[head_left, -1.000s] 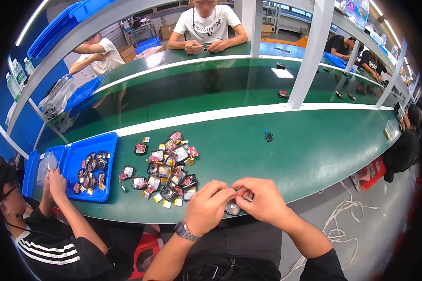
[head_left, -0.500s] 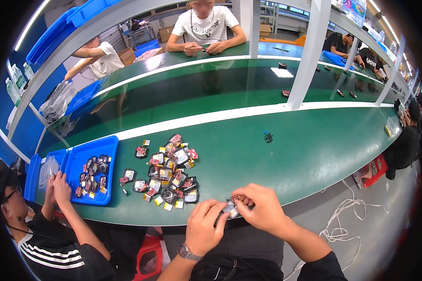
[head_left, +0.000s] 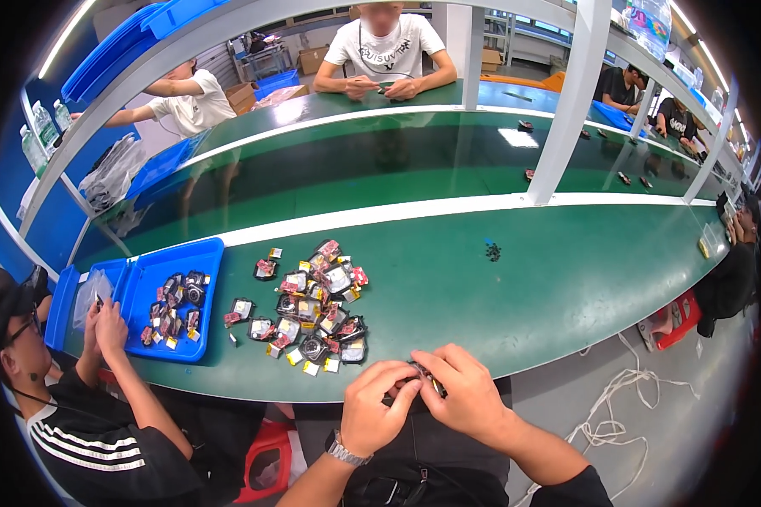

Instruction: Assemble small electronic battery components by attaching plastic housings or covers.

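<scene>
Green worktop (head_left: 566, 279); at near edge, small dark device part (head_left: 437, 386), partly hidden, between left hand (head_left: 375, 411) and right hand (head_left: 467, 395), both pinching it; farther left, heap of similar parts (head_left: 314, 348), then blue tray (head_left: 144, 272).

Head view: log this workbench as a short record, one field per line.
Left hand: pinching a small dark unit, metal watch on the wrist
Right hand: gripping the same unit
Unit detail: mostly hidden by the fingers
Pile of electronic units: on the green table, left of both hands
Blue tray: left of the pile, holding similar units
Small black bits: clustered beyond the right hand
</scene>
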`<state>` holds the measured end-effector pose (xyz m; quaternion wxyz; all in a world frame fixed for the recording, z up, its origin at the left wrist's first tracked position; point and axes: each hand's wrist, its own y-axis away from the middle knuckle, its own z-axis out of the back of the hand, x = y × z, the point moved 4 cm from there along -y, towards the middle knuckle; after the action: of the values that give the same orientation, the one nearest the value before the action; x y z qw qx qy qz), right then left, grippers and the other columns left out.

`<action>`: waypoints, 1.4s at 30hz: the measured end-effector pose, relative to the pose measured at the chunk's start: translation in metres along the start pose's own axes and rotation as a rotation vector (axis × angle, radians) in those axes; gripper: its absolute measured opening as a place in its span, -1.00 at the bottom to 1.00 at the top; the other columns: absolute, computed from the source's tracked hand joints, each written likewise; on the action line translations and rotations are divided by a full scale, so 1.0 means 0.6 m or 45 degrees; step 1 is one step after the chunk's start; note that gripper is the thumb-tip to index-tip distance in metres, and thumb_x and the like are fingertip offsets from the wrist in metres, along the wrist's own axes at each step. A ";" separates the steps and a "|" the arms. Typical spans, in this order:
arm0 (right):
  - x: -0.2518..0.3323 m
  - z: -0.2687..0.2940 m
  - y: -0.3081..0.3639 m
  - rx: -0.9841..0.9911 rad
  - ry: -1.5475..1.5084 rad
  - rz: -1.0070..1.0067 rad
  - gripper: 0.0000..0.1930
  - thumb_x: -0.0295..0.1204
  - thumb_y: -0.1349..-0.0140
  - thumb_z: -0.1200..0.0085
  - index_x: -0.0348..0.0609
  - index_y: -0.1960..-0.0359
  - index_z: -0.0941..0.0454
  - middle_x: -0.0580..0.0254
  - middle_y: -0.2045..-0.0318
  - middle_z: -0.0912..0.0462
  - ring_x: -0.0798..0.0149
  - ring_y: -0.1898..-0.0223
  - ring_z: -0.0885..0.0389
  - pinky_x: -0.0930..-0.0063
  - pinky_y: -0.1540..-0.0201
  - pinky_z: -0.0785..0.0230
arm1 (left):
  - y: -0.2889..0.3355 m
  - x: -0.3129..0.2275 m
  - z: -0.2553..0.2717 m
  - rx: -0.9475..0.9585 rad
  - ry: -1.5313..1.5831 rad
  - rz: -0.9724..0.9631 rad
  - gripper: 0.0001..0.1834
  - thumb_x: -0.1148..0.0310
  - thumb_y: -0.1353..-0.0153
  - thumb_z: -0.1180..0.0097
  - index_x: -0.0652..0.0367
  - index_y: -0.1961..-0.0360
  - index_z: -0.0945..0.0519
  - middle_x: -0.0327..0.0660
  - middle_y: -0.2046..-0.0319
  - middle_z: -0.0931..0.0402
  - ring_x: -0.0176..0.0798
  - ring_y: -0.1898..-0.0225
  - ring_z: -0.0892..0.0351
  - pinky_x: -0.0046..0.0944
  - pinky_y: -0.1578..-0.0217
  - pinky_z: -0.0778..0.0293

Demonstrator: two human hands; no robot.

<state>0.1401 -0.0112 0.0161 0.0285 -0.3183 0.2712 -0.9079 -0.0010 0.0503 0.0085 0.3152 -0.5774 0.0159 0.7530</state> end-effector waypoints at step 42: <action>0.020 0.038 -0.006 0.288 -0.150 0.198 -0.87 -0.42 -0.13 -0.31 -0.13 0.31 -0.66 0.18 0.12 -0.50 0.13 0.10 -0.51 0.27 0.14 -0.48 | 0.033 0.028 0.013 0.316 0.764 0.389 -0.70 0.68 -0.36 -0.05 0.43 -0.10 -0.45 0.03 -0.05 -0.55 -0.16 -0.07 -0.62 -0.16 -0.01 -0.68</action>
<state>0.1445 -0.0219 0.0398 0.1501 -0.3438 0.1890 -0.9075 -0.0194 0.0454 -0.0105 0.2479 -0.7211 0.2852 0.5807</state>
